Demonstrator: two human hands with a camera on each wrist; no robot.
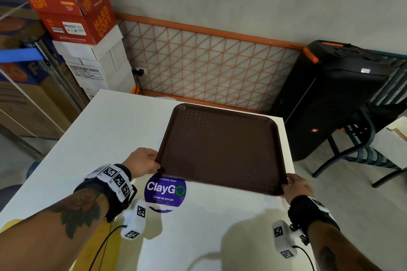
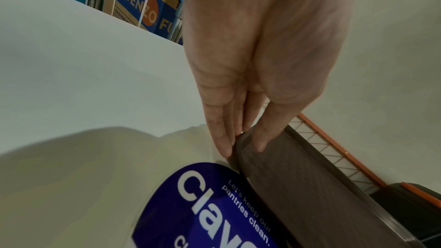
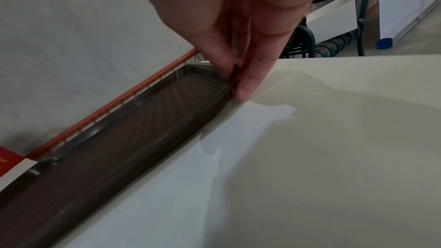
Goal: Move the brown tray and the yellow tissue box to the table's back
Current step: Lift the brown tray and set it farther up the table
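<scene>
The brown tray lies flat on the white table, toward its back right, its far edge close to the table's back edge. My left hand pinches the tray's near-left corner, thumb on top of the rim. My right hand pinches the near-right corner. The textured tray floor and its rim show in both wrist views. A yellow box, mostly hidden under my left forearm, sits at the table's near-left.
A round purple ClayGo sticker is stuck on the table just in front of the tray. Behind the table stand an orange mesh panel, stacked paper boxes and a black speaker. A dark chair stands at right.
</scene>
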